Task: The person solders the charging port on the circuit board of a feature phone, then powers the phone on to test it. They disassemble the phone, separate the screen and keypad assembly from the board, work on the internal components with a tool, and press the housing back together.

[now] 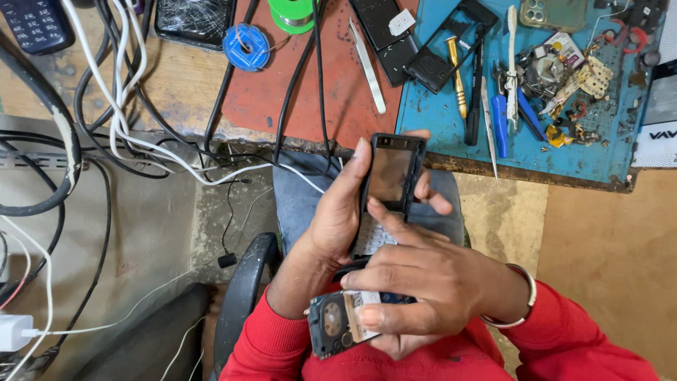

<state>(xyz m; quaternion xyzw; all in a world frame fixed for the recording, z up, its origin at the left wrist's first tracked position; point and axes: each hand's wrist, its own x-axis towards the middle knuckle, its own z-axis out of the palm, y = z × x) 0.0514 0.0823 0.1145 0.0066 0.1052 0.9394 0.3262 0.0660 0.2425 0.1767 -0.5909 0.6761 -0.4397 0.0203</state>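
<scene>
Over our lap, our left hand [338, 219] grips the keypad phone [390, 187] upright for pressing, while our right hand [423, 282] pinches what seems its back cover [337, 324], below the cluttered bench [310, 99].

Hidden under the right hand [423, 282]: lower keypad of the black phone [390, 185]; cut by the top edge: cracked screen [194, 21], green tape roll [293, 13].
</scene>
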